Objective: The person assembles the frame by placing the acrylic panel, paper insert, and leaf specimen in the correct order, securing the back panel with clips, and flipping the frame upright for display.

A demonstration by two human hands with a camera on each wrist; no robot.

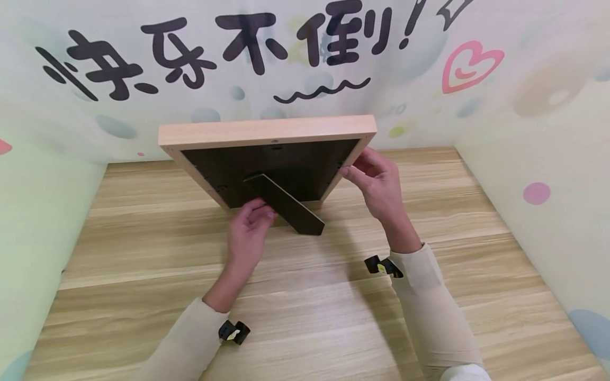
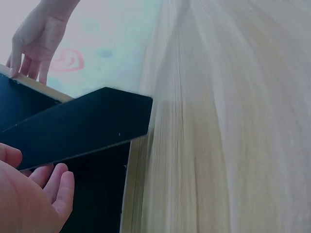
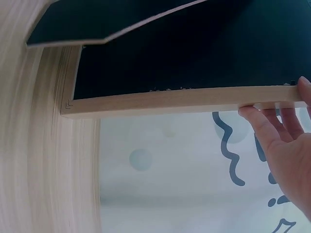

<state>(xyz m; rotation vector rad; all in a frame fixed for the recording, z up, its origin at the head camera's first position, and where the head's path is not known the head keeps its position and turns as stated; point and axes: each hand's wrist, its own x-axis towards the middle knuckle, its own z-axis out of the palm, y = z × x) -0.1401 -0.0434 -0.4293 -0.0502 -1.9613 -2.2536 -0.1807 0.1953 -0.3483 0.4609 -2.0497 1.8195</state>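
Observation:
A light wooden photo frame [image 1: 267,129] stands tilted on the table, its black back [image 1: 305,164] toward me. From that back a black easel stand [image 1: 288,203] slants out, its lower end near the tabletop. My left hand [image 1: 248,230] pinches the stand's edge; in the left wrist view the thumb overlaps the stand [image 2: 97,121] and the other fingers show below its edge. With my right hand [image 1: 381,182] I grip the frame's right side, thumb on the back edge. In the right wrist view the fingers lie along the wooden rail [image 3: 170,99]. The frame's front is hidden.
The wood-grain tabletop [image 1: 305,317] meets a printed back wall [image 1: 238,106] just behind the frame. Side walls [image 1: 534,132] stand at left and right. A small black device [image 1: 233,332] sits on each sleeve near the wrist.

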